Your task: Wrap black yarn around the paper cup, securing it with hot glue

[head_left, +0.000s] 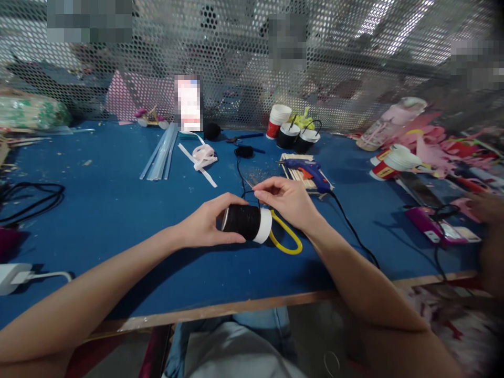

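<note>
Winding step in hand, by the look. Left hand [207, 223] clamped round paper cup [248, 222], half wrapped in black yarn [241, 220], table centre. Right hand [287, 202] pinching strand at cup's 12 o'clock. Yellow loop [289, 242] at 4 o'clock. Next: steady tension.

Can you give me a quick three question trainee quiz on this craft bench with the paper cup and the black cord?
1. Which hand grips the paper cup wrapped in black cord?
2. True or false: the blue glue gun lies on wooden sticks behind the right hand.
3. What colour is the loop on the table by the cup's white end: A red, B yellow, C green?

Key
1. The left hand; the right hand pinches the black cord just above the cup.
2. True.
3. B.
</note>
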Available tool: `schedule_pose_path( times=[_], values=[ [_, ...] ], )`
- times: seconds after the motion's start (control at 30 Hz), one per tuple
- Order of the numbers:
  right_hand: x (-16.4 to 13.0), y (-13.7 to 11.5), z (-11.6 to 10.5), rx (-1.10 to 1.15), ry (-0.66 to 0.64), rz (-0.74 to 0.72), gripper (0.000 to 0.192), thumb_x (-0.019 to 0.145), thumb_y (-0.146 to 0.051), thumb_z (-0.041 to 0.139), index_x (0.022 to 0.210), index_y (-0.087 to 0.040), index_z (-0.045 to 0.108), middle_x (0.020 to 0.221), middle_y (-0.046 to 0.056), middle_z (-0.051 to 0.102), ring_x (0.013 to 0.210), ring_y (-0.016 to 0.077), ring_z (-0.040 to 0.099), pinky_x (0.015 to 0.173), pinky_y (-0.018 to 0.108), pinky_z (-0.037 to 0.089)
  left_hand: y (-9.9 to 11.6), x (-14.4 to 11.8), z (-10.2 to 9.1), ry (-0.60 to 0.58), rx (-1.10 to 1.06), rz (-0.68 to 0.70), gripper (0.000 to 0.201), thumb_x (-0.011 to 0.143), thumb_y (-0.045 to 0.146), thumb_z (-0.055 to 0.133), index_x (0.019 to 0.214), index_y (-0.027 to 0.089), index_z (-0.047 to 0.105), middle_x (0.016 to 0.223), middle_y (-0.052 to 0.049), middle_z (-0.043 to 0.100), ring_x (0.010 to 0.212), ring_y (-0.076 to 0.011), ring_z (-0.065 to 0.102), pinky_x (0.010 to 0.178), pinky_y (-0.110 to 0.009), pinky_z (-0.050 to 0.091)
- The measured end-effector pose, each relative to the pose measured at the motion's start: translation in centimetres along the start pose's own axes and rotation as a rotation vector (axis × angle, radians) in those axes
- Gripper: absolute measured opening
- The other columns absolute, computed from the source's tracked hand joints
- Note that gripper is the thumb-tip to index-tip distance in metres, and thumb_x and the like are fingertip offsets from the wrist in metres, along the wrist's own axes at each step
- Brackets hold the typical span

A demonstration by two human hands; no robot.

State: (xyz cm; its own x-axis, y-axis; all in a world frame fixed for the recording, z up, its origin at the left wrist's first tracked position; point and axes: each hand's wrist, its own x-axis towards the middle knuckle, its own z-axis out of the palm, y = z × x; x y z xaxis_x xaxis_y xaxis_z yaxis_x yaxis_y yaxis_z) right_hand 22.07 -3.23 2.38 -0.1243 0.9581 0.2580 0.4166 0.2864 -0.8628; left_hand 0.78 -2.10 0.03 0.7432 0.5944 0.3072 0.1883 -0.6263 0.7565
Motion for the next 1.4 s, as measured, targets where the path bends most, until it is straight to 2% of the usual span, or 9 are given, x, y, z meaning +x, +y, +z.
schedule_pose_path(
  times=[0.17, 0.63, 0.77, 0.97, 1.23, 1.4],
  values=[
    [-0.1, 0.3, 0.1, -0.040, 0.003, -0.025, 0.012, 0.074, -0.028, 0.064, 0.081, -0.018, 0.066, 0.075, 0.002, 0.068, 0.067, 0.0129, 0.061, 0.063, 0.028, 0.049, -0.4, 0.0, 0.3, 0.039, 0.021, 0.057, 0.056, 0.070, 0.035, 0.071, 0.118, 0.019, 0.046, 0.114, -0.011, 0.053, 0.105, -0.0233, 0.053, 0.092, -0.037, 0.044],
    [-0.5, 0.6, 0.4, -0.093, 0.003, -0.081, 0.009, 0.077, -0.026, 0.060, 0.082, -0.020, 0.066, 0.080, 0.002, 0.067, 0.073, 0.0144, 0.061, 0.067, 0.029, 0.049, -0.7, 0.1, 0.6, 0.049, 0.086, 0.134, 0.049, 0.076, 0.033, 0.066, 0.118, 0.021, 0.045, 0.117, -0.012, 0.050, 0.114, -0.0246, 0.048, 0.095, -0.039, 0.043],
    [-0.5, 0.4, 0.5, -0.166, 0.024, -0.123, 0.008, 0.078, -0.023, 0.059, 0.081, -0.020, 0.066, 0.080, 0.002, 0.066, 0.073, 0.0139, 0.060, 0.067, 0.028, 0.047, -0.5, 0.0, 0.9, 0.063, 0.041, 0.097, 0.056, 0.071, 0.037, 0.071, 0.118, 0.020, 0.045, 0.118, -0.013, 0.047, 0.114, -0.0255, 0.047, 0.094, -0.039, 0.044],
    [-0.7, 0.2, 0.8, -0.209, 0.020, -0.157, 0.009, 0.080, -0.022, 0.057, 0.082, -0.022, 0.066, 0.080, 0.001, 0.065, 0.075, 0.0140, 0.059, 0.067, 0.028, 0.045, -0.5, -0.1, 1.1, 0.077, 0.001, 0.046, 0.031, 0.084, 0.030, 0.055, 0.113, 0.020, 0.047, 0.114, -0.011, 0.050, 0.109, -0.0220, 0.050, 0.092, -0.038, 0.044],
    [-0.6, 0.2, 0.7, -0.171, 0.006, -0.125, 0.009, 0.079, -0.022, 0.058, 0.082, -0.020, 0.066, 0.079, 0.002, 0.065, 0.074, 0.0141, 0.059, 0.067, 0.028, 0.045, -0.6, -0.1, 1.3, 0.058, -0.004, 0.025, 0.051, 0.080, 0.029, 0.061, 0.124, 0.020, 0.039, 0.121, -0.012, 0.045, 0.112, -0.0232, 0.049, 0.096, -0.039, 0.042],
    [-0.5, 0.4, 0.5, -0.134, -0.021, -0.082, 0.010, 0.078, -0.025, 0.059, 0.083, -0.019, 0.066, 0.079, 0.002, 0.067, 0.073, 0.0143, 0.060, 0.066, 0.029, 0.046, -0.6, 0.0, 1.2, 0.053, 0.020, 0.062, 0.049, 0.078, 0.027, 0.063, 0.121, 0.020, 0.042, 0.121, -0.012, 0.044, 0.117, -0.0241, 0.044, 0.098, -0.040, 0.041]
  ],
)
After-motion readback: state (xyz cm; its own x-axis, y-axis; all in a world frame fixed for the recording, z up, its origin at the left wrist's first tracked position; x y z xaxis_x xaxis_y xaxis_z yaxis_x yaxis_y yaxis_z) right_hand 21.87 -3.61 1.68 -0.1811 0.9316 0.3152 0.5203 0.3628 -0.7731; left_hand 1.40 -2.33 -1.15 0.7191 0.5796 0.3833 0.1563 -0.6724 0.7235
